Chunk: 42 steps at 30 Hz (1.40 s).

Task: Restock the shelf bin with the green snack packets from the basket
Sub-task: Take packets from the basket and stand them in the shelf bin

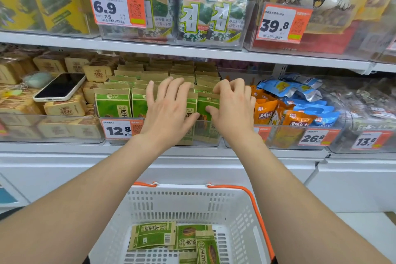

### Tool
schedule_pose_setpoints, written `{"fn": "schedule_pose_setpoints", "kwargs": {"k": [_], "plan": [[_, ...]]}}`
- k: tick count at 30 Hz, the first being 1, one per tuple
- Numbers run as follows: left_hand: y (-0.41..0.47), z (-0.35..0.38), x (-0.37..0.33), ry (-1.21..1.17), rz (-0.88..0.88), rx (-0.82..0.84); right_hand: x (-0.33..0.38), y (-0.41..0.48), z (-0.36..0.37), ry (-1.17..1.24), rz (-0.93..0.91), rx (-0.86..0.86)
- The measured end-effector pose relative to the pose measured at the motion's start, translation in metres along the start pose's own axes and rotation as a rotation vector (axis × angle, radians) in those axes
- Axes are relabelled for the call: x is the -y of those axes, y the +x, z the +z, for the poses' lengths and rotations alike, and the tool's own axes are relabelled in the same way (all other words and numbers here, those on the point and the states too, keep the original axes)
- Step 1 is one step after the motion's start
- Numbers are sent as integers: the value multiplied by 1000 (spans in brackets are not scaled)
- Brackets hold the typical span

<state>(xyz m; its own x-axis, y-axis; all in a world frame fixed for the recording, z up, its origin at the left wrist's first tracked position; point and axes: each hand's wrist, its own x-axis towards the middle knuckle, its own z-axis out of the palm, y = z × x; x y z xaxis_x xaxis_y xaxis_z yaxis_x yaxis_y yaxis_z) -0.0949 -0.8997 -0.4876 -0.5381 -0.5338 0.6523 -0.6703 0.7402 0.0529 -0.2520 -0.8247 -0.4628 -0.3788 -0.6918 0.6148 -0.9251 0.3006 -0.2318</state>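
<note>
The clear shelf bin [120, 142] on the middle shelf holds several upright green and kraft snack packets [112, 104]. My left hand [168, 111] lies flat with straight fingers against the front packets in the middle of the bin. My right hand [232, 109] has curled fingers hooked over the top edge of the rightmost front packet [205, 103], thumb on its face. Below, a white basket [192, 201] with orange handles holds several green packets [153, 236] lying flat on its floor.
A phone [61, 87] lies on the tan biscuit packs in the bin to the left. Orange and blue snack bags [285, 105] fill the bin to the right. Seaweed packs [205, 10] stand on the shelf above. Price tags [119, 129] hang on the bin fronts.
</note>
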Motion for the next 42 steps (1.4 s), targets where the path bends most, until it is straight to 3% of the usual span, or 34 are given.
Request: {"fn": "schedule_pose_setpoints", "kwargs": {"k": [5, 8, 11, 14, 17, 20, 24, 30, 37, 39, 42], "plan": [[-8, -4, -10, -5, 136, -180, 0, -16, -9, 41, -61, -140], [-18, 4, -13, -96, 231, -136, 1, -33, -18, 116, -107, 2], [-35, 21, -17, -58, 284, 123, -3, -54, -20, 90, -51, 310], [-56, 37, -22, 73, 313, 523, -12, -80, -10, -91, -17, 697], [-81, 48, -23, 133, 339, 802, -20, -113, 11, -271, -109, 1079], [-109, 60, -23, 199, 392, 982, -25, -151, 46, -305, -189, 1308], [-133, 69, -22, 187, 455, 1165, -35, -200, 95, -279, -191, 1351], [-155, 83, -12, 121, 446, 1295, -68, -280, 155, -128, 193, 1386], [-157, 98, -8, 118, 437, 1283, -67, -308, 174, 8, 324, 1722], [-158, 100, -7, 120, 445, 1274, -65, -316, 179, -8, 356, 1718], [-157, 101, -5, 114, 448, 1281, -66, -328, 194, 22, 400, 1525]]}}
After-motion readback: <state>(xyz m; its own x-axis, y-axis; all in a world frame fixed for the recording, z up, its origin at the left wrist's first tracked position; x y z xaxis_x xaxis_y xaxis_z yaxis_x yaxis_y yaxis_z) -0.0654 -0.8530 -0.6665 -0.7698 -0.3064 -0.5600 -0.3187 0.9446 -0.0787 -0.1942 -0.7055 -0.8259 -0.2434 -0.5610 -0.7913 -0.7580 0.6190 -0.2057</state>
